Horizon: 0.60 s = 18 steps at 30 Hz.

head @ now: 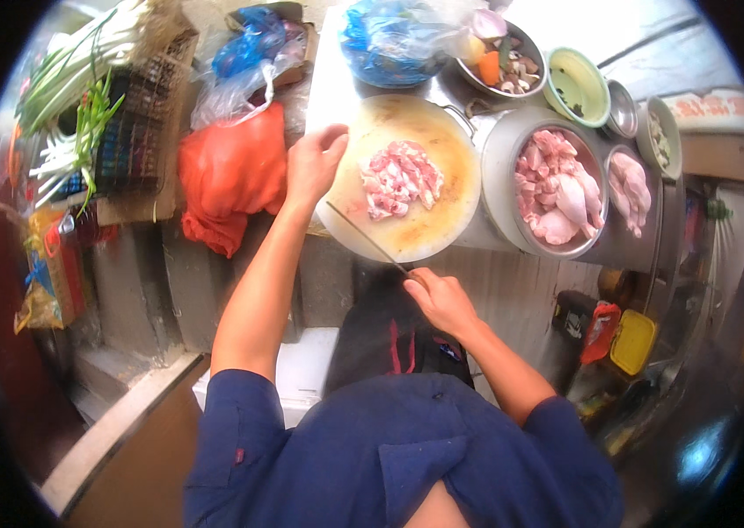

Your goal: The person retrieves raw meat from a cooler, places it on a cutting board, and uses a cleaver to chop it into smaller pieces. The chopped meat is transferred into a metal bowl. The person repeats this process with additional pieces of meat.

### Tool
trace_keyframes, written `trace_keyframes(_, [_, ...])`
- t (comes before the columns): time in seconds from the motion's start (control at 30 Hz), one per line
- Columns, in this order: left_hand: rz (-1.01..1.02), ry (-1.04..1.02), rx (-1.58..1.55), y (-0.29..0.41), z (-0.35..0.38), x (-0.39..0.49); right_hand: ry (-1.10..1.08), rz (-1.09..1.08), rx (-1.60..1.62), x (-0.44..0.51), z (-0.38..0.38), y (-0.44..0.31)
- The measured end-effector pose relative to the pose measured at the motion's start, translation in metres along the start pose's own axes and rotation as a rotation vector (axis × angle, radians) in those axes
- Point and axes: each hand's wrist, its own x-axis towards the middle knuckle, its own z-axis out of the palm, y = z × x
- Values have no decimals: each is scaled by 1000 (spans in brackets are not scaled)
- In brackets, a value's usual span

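My right hand (441, 300) grips the handle of a knife (370, 237). Its thin blade slants up and left across the near edge of a round cutting board (454, 191). On the board lies a heap of cut raw poultry pieces (402, 178). My left hand (319, 158) is at the board's left edge, left of the meat and apart from it; its fingers are partly hidden, so whether they hold anything is unclear. To the right of the board stands a metal bowl (560, 251) filled with raw chicken pieces. Beside that bowl is another piece of raw poultry (629, 188).
Behind the board are a blue plastic bag (392, 49), a bowl of vegetables (539, 53) and a pale green basin (593, 86). A red plastic bag (233, 165) lies left of my left hand. Green onions (72, 76) top a black crate (134, 125) further left.
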Motion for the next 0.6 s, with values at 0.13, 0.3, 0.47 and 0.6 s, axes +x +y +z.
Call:
trace_keyframes(0.13, [184, -432, 489, 20, 64, 28, -30, 80, -20, 21, -3, -5])
trace_keyframes(0.3, [291, -514, 974, 19, 102, 32, 71, 135, -53, 30, -19, -12])
trace_keyframes(0.47, [278, -757, 841, 35, 92, 43, 60, 134, -25, 33, -17, -15])
trace_keyframes(0.6, [441, -651, 614, 70, 71, 19, 128, 133, 1, 40, -11, -5])
